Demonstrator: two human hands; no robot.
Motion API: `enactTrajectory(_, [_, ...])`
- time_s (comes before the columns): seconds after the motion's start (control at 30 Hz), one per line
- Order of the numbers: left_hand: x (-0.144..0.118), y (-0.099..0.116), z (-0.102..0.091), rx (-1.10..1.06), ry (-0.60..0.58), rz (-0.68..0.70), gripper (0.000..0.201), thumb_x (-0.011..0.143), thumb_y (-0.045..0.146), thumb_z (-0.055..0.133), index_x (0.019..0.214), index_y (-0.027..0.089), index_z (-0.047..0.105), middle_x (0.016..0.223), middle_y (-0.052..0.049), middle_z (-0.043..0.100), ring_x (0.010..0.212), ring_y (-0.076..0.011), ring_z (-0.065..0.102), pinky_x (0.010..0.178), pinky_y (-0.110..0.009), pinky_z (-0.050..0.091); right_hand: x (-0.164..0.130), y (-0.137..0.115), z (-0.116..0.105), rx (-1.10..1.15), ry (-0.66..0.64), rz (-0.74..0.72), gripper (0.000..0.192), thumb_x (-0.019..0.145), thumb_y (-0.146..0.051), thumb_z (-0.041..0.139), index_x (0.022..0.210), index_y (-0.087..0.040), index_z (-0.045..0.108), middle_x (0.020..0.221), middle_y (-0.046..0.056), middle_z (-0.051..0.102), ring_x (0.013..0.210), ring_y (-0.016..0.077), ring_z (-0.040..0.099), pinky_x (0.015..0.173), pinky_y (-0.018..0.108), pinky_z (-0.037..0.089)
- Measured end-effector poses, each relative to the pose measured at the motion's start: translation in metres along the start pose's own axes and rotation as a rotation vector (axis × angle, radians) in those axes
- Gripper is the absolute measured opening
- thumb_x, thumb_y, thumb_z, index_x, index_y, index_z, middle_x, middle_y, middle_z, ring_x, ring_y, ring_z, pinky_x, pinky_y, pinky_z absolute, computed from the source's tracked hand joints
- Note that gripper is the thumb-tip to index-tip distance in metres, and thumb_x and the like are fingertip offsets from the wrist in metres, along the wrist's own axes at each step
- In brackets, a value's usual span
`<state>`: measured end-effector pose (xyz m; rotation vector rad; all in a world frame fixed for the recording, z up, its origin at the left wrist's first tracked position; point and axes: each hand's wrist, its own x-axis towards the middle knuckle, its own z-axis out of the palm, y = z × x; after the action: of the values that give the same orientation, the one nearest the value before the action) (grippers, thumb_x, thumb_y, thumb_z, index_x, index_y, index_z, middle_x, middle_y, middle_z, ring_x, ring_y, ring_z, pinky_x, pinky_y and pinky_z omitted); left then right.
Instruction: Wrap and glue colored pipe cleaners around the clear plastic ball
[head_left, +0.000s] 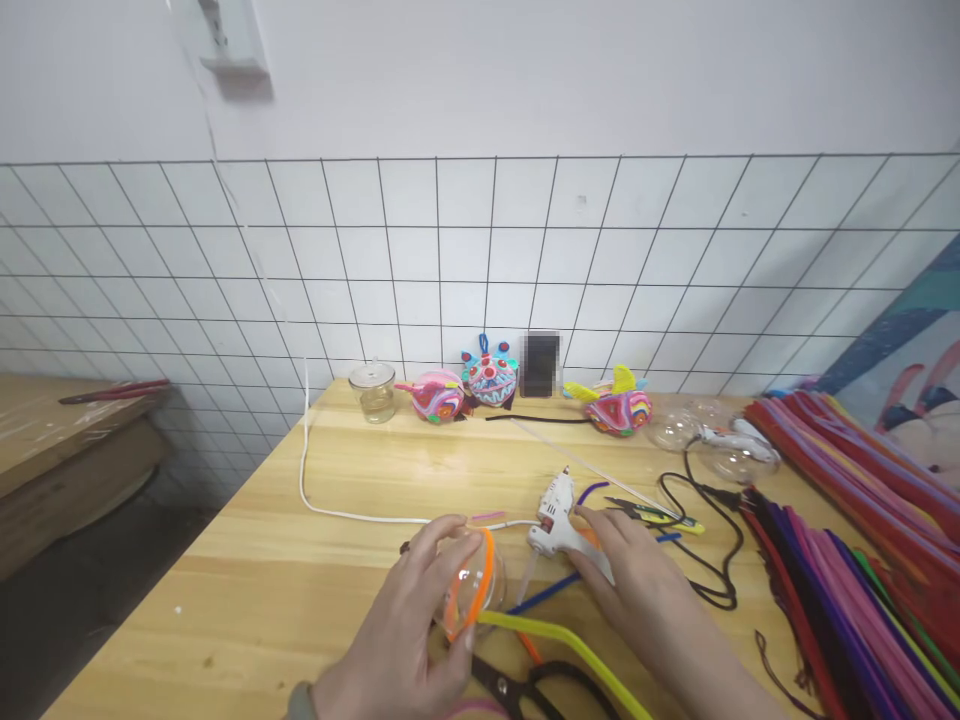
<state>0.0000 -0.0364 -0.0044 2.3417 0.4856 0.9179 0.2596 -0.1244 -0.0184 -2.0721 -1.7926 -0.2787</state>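
My left hand point(420, 605) is closed round a clear plastic ball point(471, 577). An orange pipe cleaner point(487, 575) loops around the ball, and a yellow pipe cleaner point(574, 645) runs from it toward the lower right. On the table, a white hot glue gun point(553, 530) lies with its nozzle pointing away from me. My right hand point(637, 570) has its thumb and fingers around the gun's handle. Black-handled scissors point(510, 688) lie below the ball, partly hidden by my left hand. A blue pipe cleaner point(547, 595) rests between my hands.
Along the back stand a lidded glass cup point(373, 395), decorated ornaments point(491, 375) and a blurred dark rectangle point(540, 365). Clear balls point(739, 458), a black cable point(724, 570), a yellow cutter point(675, 520) and bundles of pipe cleaners point(840, 600) lie to the right. A white cord point(360, 514) crosses the table.
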Motion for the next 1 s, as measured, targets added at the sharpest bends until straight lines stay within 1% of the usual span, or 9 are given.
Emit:
enactTrajectory(0.1, [-0.002,-0.003,0.001,-0.002,0.052,-0.005,0.068,0.083,0.017,0.058,0.144,0.033,0.032,0.142,-0.013,0.045,0.133,-0.0351,0.041,0.107,-0.048,0.037,0.0,0.012,0.01,-0.073,-0.066,0.042,0.034,0.082,-0.025,0.062,0.11,-0.006,0.065,0.088,0.019,0.069,0.08,0.0362,0.068,0.071,0.049,0.054])
enactTrajectory(0.17, [-0.002,-0.004,0.001,-0.009,0.073,-0.02,0.067,0.084,0.018,0.058,0.143,0.032,0.032,0.142,-0.013,0.044,0.133,-0.0345,0.041,0.108,-0.047,0.036,-0.001,0.011,0.013,-0.098,-0.093,0.067,0.033,0.082,-0.019,0.057,0.11,-0.004,0.066,0.084,0.019,0.069,0.08,0.0373,0.067,0.071,0.049,0.053])
enactTrajectory(0.33, [-0.002,-0.007,0.001,-0.022,0.092,-0.031,0.062,0.087,0.023,0.055,0.142,0.032,0.029,0.141,-0.012,0.044,0.134,-0.0336,0.038,0.11,-0.049,0.034,0.0,0.002,0.014,-0.102,-0.146,0.136,0.04,0.077,-0.007,0.05,0.114,-0.007,0.065,0.084,0.018,0.067,0.084,0.0376,0.064,0.073,0.047,0.048])
enactTrajectory(0.5, [-0.003,-0.014,0.004,-0.002,0.105,0.027,0.059,0.089,0.029,0.052,0.143,0.029,0.027,0.142,-0.014,0.04,0.134,-0.0343,0.036,0.108,-0.053,0.035,0.002,0.004,0.019,-0.018,-0.169,0.216,0.046,0.07,0.001,0.046,0.112,-0.006,0.064,0.086,0.02,0.066,0.083,0.0356,0.063,0.076,0.044,0.046])
enactTrajectory(0.63, [-0.003,-0.016,0.003,0.008,0.137,0.057,0.056,0.091,0.031,0.048,0.142,0.025,0.027,0.141,-0.015,0.038,0.133,-0.0336,0.036,0.107,-0.054,0.035,0.007,0.011,0.013,0.113,-0.126,0.289,0.041,0.075,-0.005,0.045,0.111,-0.01,0.062,0.094,0.02,0.067,0.085,0.0349,0.064,0.076,0.046,0.046])
enactTrajectory(0.73, [-0.003,-0.016,0.002,0.003,0.161,0.067,0.054,0.092,0.031,0.045,0.142,0.023,0.027,0.141,-0.016,0.037,0.134,-0.0333,0.034,0.108,-0.054,0.034,0.012,0.01,-0.001,0.266,-0.061,0.287,0.034,0.086,-0.026,0.045,0.116,-0.017,0.058,0.106,0.014,0.068,0.095,0.0305,0.063,0.081,0.04,0.048])
enactTrajectory(0.83, [-0.002,-0.016,0.0,-0.018,0.182,0.064,0.053,0.093,0.035,0.044,0.141,0.022,0.027,0.14,-0.016,0.038,0.133,-0.0334,0.034,0.108,-0.054,0.033,0.013,-0.003,-0.019,0.53,-0.044,0.318,0.037,0.093,-0.046,0.039,0.103,-0.02,0.063,0.083,0.006,0.07,0.08,0.0241,0.064,0.071,0.031,0.049])
enactTrajectory(0.93, [-0.002,-0.017,0.0,-0.064,0.188,0.054,0.054,0.093,0.04,0.044,0.141,0.024,0.027,0.139,-0.015,0.039,0.132,-0.0335,0.036,0.108,-0.055,0.033,0.007,-0.018,-0.036,1.09,-0.212,0.419,0.045,0.086,-0.059,0.051,0.075,-0.018,0.065,0.061,0.002,0.063,0.058,0.0175,0.052,0.058,0.027,0.041])
enactTrajectory(1.0, [-0.001,-0.017,-0.001,-0.101,0.186,0.042,0.055,0.092,0.042,0.045,0.141,0.024,0.026,0.138,-0.015,0.039,0.132,-0.0335,0.036,0.108,-0.055,0.033,0.002,-0.023,-0.044,1.337,-0.342,0.416,0.046,0.078,-0.062,0.061,0.076,-0.017,0.066,0.058,0.0,0.061,0.052,0.0138,0.045,0.053,0.025,0.034])
